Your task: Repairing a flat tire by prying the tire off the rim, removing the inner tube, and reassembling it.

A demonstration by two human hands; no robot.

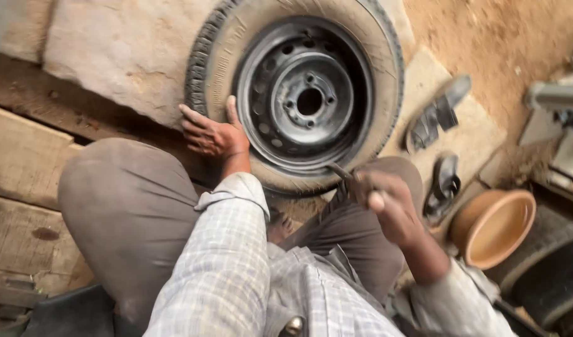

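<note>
A dusty car tyre on a dark steel rim lies flat on the ground in front of me. My left hand rests flat on the tyre's near-left sidewall, fingers spread. My right hand is closed around a thin dark metal tool whose tip touches the near edge of the rim where it meets the tyre. My knees in grey trousers flank the tyre's near side.
A pair of dark sandals lies to the right of the tyre. An orange-brown bowl stands at the right, next to another black tyre. Stone slabs and wooden planks lie at the left.
</note>
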